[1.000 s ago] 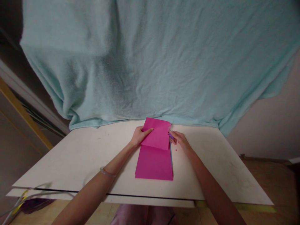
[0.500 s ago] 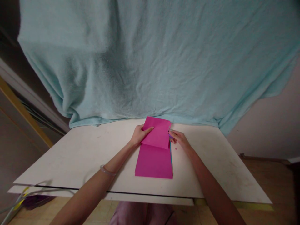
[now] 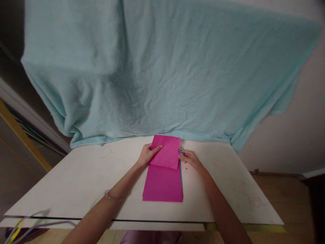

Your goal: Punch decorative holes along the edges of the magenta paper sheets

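My left hand grips the left edge of a pink sheet of paper, its thumb lying on top. A row of small cut marks runs along the sheet's right edge. At that edge my right hand is closed on a small purple and green paper punch with an eye-like spot. Beneath the raised sheet lies a stack of pink paper, with a blue edge showing on its right side. A tiny pink paper dot rests on the table by my right hand.
The white table has a dark seam near its front edge. A light blue cloth hangs behind it. Grey cables with a yellow band cross the front left corner.
The camera view has shifted, so table and hands appear lower and slightly left. My right hand has turned a little, and more of the green and purple punch shows at the sheet's edge.
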### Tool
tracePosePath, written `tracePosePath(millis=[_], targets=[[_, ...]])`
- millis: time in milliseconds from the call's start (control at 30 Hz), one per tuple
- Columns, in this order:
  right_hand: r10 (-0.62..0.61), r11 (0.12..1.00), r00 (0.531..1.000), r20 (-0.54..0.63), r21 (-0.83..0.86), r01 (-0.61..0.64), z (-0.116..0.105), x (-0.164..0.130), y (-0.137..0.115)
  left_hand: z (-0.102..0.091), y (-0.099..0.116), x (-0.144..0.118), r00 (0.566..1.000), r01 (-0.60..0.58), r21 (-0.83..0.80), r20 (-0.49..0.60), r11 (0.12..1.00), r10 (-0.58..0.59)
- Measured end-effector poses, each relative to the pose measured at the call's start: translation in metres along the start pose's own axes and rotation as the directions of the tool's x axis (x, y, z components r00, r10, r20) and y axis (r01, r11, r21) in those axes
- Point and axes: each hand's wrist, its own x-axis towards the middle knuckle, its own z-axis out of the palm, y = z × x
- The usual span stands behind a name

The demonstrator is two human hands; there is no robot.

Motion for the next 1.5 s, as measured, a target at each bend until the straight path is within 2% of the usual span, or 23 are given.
tracePosePath(millis=[167,300,533,700,1133,1367,1500], targets=[[0.039,0.999,0.998,-0.051,0.000,-0.039,0.000,0.002,-0.001,0.001,0.004,0.000,1.000,0.021,0.003,0.006,1.000,-0.021],[0.073,0.997,0.997,-0.030,0.007,-0.073,0.001,0.004,-0.004,0.003,0.008,-0.001,0.999,0.027,0.000,0.035,1.000,-0.027],[0.060,0.998,0.998,0.013,0.017,-0.060,0.003,0.000,-0.014,0.001,0.004,0.002,1.000,0.025,0.046,0.015,0.999,-0.026],[0.085,0.996,0.995,0.051,0.023,-0.086,0.002,-0.002,-0.018,0.002,0.002,0.002,1.000,0.020,0.019,0.023,1.000,-0.020],[0.054,0.998,0.999,0.007,0.036,-0.054,0.005,0.000,-0.013,0.003,0.007,0.000,0.998,0.060,0.026,0.016,0.998,-0.060],[0.067,0.991,0.992,0.103,0.110,-0.078,0.004,-0.002,-0.019,0.004,0.006,0.000,0.998,0.055,0.034,-0.008,0.998,-0.055],[0.072,0.992,0.992,0.102,0.094,-0.082,0.006,-0.001,-0.022,0.003,0.004,0.000,0.999,0.048,0.048,-0.006,0.998,-0.048]])
